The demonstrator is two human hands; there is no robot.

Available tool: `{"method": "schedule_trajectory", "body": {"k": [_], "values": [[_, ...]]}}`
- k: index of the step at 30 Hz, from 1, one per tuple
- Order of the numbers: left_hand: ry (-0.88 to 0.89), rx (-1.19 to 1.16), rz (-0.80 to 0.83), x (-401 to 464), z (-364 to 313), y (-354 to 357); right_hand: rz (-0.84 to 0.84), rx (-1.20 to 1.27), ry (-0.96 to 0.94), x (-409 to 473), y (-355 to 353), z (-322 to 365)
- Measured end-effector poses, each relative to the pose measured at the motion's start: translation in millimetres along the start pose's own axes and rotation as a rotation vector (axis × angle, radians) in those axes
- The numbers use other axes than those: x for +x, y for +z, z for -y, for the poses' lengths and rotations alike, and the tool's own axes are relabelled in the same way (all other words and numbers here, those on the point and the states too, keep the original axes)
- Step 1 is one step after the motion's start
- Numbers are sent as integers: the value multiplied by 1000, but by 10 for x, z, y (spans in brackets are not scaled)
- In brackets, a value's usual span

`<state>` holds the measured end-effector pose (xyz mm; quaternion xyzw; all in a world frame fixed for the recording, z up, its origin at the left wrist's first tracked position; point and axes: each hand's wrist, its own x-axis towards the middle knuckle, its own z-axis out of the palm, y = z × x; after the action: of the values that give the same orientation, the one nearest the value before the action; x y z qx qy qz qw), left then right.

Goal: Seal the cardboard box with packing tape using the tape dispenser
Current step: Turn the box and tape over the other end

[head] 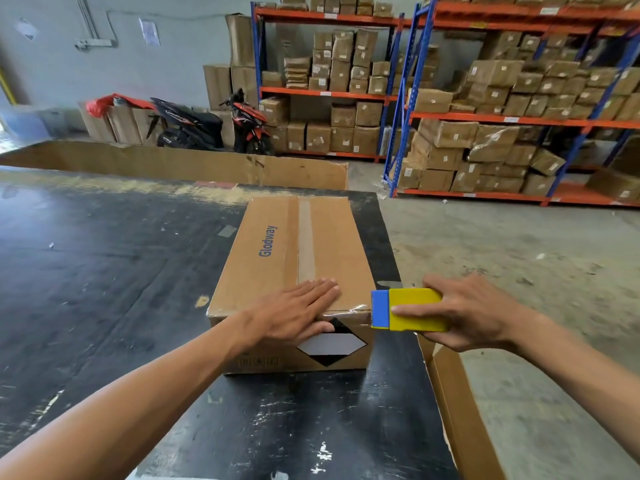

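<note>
A closed brown cardboard box [263, 258] printed "Glodway" sits on the black table [104, 271]. A strip of tape [305, 237] runs along its top seam. My left hand [294, 315] lies flat on the near top edge of the box, fingers spread, thumb over the front face. My right hand [474, 313] grips a yellow and blue tape dispenser [408, 310] just right of the box's near right corner, its blue end touching that corner. Clear tape glints along the box's near top edge.
A flat cardboard sheet [460, 410] leans at the table's right edge. A large open carton [173, 161] stands behind the table. Farther back are a parked motorbike [207, 126] and shelving racks [485, 116] full of cartons, with concrete floor on the right.
</note>
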<state>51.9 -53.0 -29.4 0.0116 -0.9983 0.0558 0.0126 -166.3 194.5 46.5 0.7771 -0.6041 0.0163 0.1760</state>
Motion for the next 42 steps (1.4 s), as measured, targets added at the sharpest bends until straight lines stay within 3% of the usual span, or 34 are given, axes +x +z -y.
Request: {"method": "schedule_trajectory", "body": {"k": [5,16,30,37,42], "values": [[15,87,-110,320,-152,-39,3,13,-7,-6,12,-12],[35,-6,26,483,-163,39,-14,73,27,-125,54,-80],[61,18,-30,492,-130,128,-29,57,-5,-274,285,-250],[58,75,-27,505,-172,94,-87,-134,-21,-236,342,57],[50,142,-136,541,-301,68,-69,-255,73,-237,347,296]]}}
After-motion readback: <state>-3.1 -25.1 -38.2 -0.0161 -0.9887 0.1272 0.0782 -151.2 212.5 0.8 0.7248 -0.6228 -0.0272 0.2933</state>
